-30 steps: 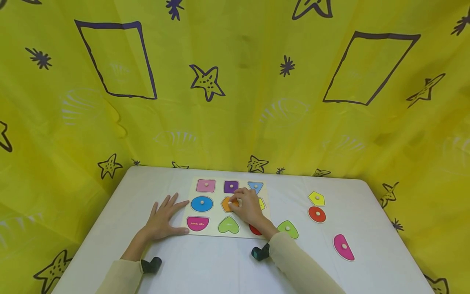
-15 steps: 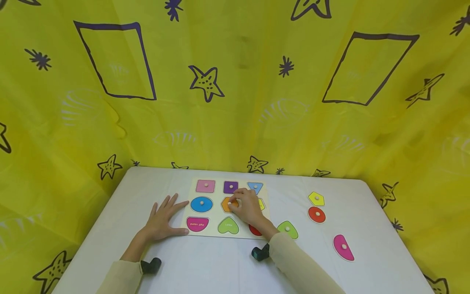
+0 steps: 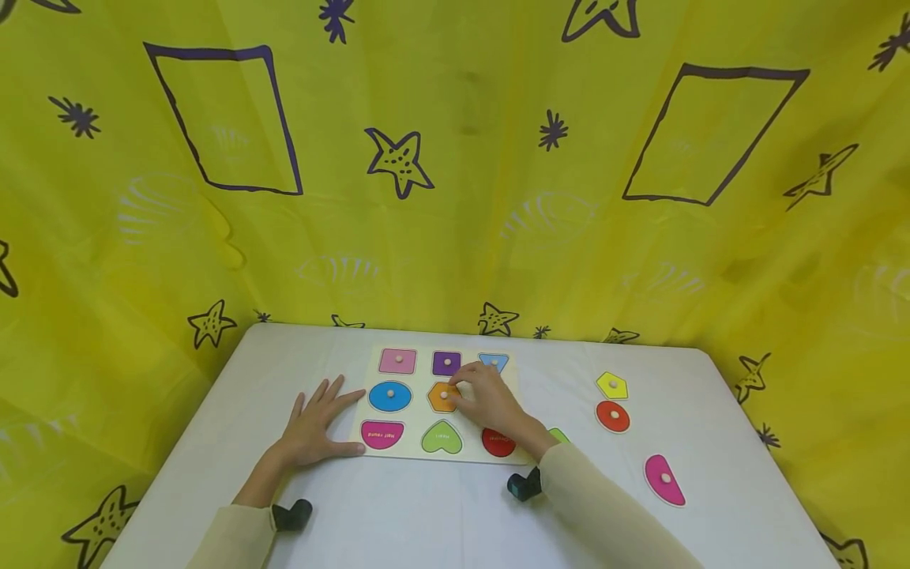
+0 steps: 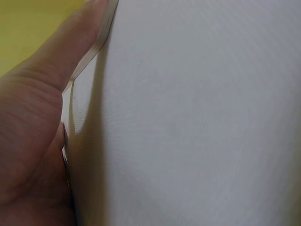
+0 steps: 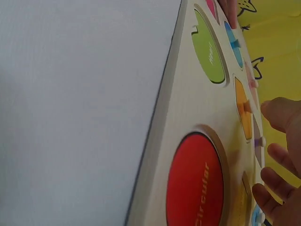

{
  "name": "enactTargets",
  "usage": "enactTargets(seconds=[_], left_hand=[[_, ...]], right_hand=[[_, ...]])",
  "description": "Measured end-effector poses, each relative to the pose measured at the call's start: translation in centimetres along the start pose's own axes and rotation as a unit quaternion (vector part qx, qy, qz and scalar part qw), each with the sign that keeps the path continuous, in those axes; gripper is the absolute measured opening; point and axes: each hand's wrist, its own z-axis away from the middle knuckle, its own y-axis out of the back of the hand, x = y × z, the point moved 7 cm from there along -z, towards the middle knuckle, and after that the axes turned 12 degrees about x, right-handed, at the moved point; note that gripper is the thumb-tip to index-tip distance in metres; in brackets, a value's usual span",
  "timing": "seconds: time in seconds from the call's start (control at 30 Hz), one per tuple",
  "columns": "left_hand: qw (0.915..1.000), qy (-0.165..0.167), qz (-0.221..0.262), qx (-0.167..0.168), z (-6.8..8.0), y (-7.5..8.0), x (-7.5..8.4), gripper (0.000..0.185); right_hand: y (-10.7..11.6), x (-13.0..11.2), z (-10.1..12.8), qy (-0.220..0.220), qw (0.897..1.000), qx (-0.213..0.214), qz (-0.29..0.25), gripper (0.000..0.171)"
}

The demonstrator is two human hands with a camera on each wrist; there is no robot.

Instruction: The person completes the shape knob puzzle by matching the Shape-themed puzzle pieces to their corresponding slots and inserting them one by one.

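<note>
My left hand (image 3: 313,427) lies with fingers spread at the left edge of a cream peg-puzzle board (image 3: 412,442), its thumb and index fingertips at that edge. Over the board's middle is my right hand (image 3: 490,401), beside an orange hexagon piece (image 3: 436,397) that sits in its slot. In the right wrist view a gap shows between the thumb (image 5: 277,110) and the hexagon's knob (image 5: 250,106). Pink rectangle (image 3: 387,362), purple square (image 3: 438,364), blue triangle (image 3: 486,359) and blue oval (image 3: 380,397) pieces also sit in slots. My right hand hides the yellow slot in the head view.
On the white table, to the right, lie a yellow pentagon (image 3: 607,389), a red circle (image 3: 607,417) and a magenta half-round (image 3: 659,488). A green heart piece (image 3: 558,435) is mostly hidden by my right forearm. The heart, half-round and circle slots hold no pieces. A yellow curtain (image 3: 455,237) hangs behind.
My right hand has let go of the orange hexagon's knob and drawn slightly to the right, its forearm now covering most of the green heart piece. The left hand stays put.
</note>
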Motion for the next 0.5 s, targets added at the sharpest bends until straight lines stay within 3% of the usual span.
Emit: enactTargets(seconds=[0.13, 0.5], left_hand=[[1.0, 0.002, -0.002, -0.001, 0.0, 0.0, 0.0, 0.094], [0.9999, 0.006, -0.008, 0.0, 0.0, -0.1, -0.1, 0.095]], right_hand=[[1.9, 0.3, 0.5, 0.014, 1.0, -0.003, -0.001, 0.023], [5.8, 2.9, 2.0, -0.021, 0.998, -0.009, 0.051, 0.029]])
